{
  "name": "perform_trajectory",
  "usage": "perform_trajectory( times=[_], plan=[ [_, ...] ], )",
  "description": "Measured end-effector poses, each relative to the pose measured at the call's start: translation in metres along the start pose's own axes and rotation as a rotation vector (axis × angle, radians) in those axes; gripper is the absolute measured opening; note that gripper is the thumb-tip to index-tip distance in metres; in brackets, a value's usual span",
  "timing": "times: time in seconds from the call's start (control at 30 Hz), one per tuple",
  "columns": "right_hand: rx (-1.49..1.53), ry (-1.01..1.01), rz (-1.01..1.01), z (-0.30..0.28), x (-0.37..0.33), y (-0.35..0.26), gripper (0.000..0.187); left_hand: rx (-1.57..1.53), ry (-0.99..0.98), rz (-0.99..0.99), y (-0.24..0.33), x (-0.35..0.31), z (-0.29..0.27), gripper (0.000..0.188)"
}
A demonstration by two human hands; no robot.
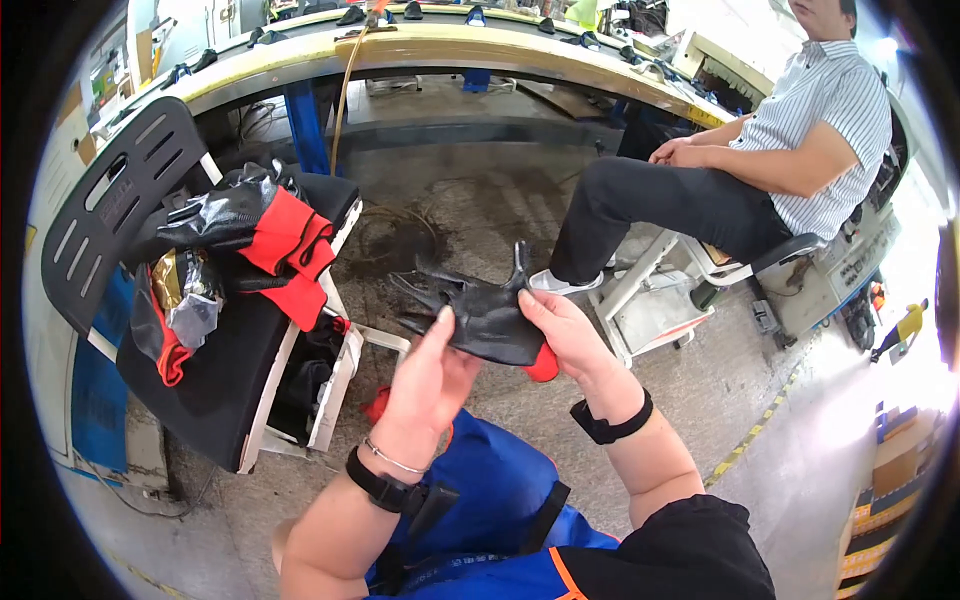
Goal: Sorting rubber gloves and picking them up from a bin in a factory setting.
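A black rubber glove (490, 312) with a red lining at its cuff is held up in front of me, its fingers pointing away and to the left. My left hand (430, 375) pinches its near left side, thumb on top. On the right side, my right hand (565, 335) grips it near the cuff, thumb on the upper face. The red lining (543, 364) shows below the right hand. To my left, a heap of similar black gloves with red cuffs (285, 232) lies on a black chair (190, 405).
A long curved workbench (420, 52) with small dark items on it spans the far side. At the right a seated person (800, 140) rests clasped hands on a knee. A white-framed stand (650, 300) is beside that person. Cardboard boxes (895, 465) are stacked at far right.
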State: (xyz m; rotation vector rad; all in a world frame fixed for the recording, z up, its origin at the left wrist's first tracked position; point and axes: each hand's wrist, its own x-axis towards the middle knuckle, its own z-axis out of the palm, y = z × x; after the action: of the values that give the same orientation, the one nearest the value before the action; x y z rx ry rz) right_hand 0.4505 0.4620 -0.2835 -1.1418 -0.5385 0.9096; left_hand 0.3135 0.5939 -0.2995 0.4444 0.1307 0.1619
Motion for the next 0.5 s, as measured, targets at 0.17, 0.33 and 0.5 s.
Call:
perform_trajectory(
  times=[0.17, 0.33, 0.5],
  plan=[
    [-0.307, -0.144, 0.047, -0.006, -0.012, -0.015, 0.045, -0.088, 0.03, 0.157, 0.026, 0.0, 0.001, 0.043],
    [-0.306, -0.182, 0.059, 0.02, -0.025, 0.015, 0.052, -0.333, -0.194, 0.142, 0.037, 0.004, 0.012, 0.06],
    [0.076, -0.104, -0.085, 0.056, -0.033, 0.064, 0.073, -0.24, -0.173, 0.18, 0.041, 0.017, -0.013, 0.084]
  ],
)
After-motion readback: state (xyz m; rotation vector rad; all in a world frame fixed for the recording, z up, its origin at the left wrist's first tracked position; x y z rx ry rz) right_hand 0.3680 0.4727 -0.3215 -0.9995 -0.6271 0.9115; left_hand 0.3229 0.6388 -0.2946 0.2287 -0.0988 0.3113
